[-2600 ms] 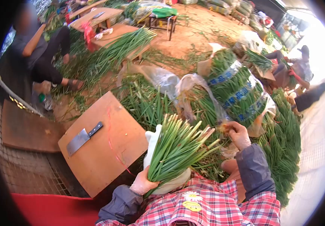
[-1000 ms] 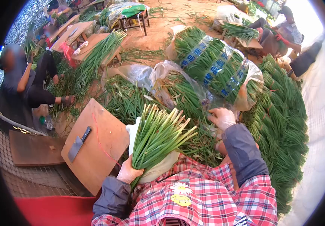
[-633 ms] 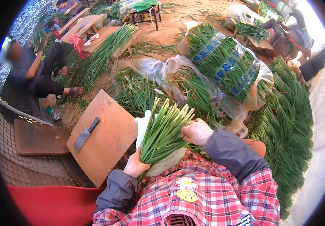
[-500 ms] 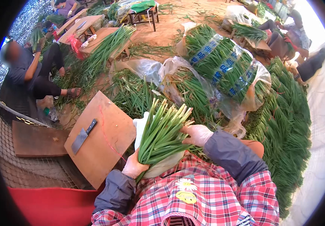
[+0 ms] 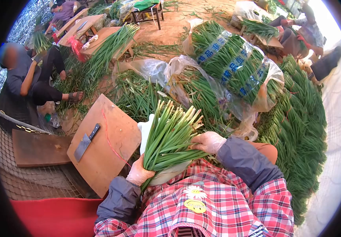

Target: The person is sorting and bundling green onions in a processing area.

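A thick bunch of garlic chives (image 5: 166, 136) lies over my lap, pale cut ends pointing up and away from me. My left hand (image 5: 140, 172), in a thin clear glove, is wrapped round the lower left part of the bunch. Some chives fan out to the right, where my right hand (image 5: 208, 143), gloved too, pinches a few at the edge of the bunch. Its fingertips are partly hidden among the leaves. Left of the bunch, a cleaver (image 5: 86, 143) and a red string (image 5: 110, 134) lie on a tilted wooden board (image 5: 117, 136).
Loose chives (image 5: 136, 96) cover the ground ahead. Beyond them lies a large plastic-wrapped bale (image 5: 233, 59) with blue-printed tape. A long chive pile (image 5: 297, 146) runs along my right. Co-workers sit at left (image 5: 32, 79) and far right beside low tables.
My right hand has shifted slightly at the right edge of the bunch, and more chives now stretch across toward it. My left hand keeps its hold. The whole view has shifted a little.
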Motion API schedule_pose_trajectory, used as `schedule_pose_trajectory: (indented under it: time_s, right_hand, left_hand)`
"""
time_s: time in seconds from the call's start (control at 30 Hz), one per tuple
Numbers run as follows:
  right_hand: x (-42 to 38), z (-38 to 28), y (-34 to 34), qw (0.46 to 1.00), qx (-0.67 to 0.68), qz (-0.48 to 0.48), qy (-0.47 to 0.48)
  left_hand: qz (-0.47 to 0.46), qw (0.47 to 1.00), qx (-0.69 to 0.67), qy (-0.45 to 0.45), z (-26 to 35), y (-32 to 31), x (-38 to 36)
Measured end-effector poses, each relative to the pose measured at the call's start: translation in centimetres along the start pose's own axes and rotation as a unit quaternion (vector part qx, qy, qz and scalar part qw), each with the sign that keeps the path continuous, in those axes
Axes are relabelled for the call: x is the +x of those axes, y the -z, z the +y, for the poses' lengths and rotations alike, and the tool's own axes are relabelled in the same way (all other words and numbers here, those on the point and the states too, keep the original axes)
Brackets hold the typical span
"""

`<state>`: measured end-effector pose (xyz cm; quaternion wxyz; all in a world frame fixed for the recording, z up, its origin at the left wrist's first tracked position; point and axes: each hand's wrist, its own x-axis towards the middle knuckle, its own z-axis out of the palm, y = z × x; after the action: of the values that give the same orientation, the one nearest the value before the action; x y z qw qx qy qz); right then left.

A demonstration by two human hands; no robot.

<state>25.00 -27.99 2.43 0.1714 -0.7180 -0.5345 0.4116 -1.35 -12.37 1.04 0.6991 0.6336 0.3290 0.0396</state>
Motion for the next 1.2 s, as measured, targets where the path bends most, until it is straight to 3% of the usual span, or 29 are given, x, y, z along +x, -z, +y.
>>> schedule_pose_trajectory:
  time_s: [0.2,0.37,0.47,0.6,0.73,0.8,0.9,0.93,0.97,1.03,1.2]
  right_hand:
    - [0.8,-2.0,-0.5,0.998,-0.029,-0.049,0.019]
    - [1.6,-1.8,-1.4,0.988,0.154,0.001,-0.003]
    - [1.2,-1.3,-0.7,0.979,0.194,0.064,0.008]
    - [0.2,-1.0,1.3,0.979,0.152,0.131,0.045]
    - [-0.6,-1.6,3.4,0.968,0.178,0.173,-0.035]
    - [-0.3,0.3,3.8,0.939,0.194,0.283,0.025]
    - [-1.4,1.3,6.5,0.888,0.303,0.345,0.033]
    - [-1.6,2.0,7.5,0.884,0.264,0.383,0.038]
    - [-2.4,2.5,8.7,0.881,0.271,0.387,-0.036]
    - [-2.4,4.9,9.6,0.877,0.284,0.383,-0.056]
    - [-3.4,11.7,11.6,0.795,0.298,0.52,-0.096]
  left_hand:
    - [0.032,0.987,0.156,-0.037,-0.8,-0.1,-0.1]
    - [0.03,0.975,0.22,-0.023,2.0,-0.7,-1.0]
    - [-0.03,0.996,0.086,-0.026,0.5,0.0,-0.9]
    - [-0.115,0.989,0.028,0.086,3.0,0.1,-1.3]
    - [-0.175,0.979,-0.031,0.096,3.1,-0.7,-1.0]
    - [-0.195,0.971,-0.058,0.128,3.9,-1.0,-1.2]
    - [-0.193,0.971,-0.066,0.128,4.6,-1.3,-1.5]
    - [-0.191,0.97,-0.076,0.129,4.6,-1.3,-1.6]
    - [-0.189,0.97,-0.087,0.13,4.5,-1.3,-1.8]
    - [-0.188,0.967,-0.109,0.136,4.2,-1.3,-2.2]
    - [-0.177,0.959,-0.155,0.159,3.5,-1.2,-3.3]
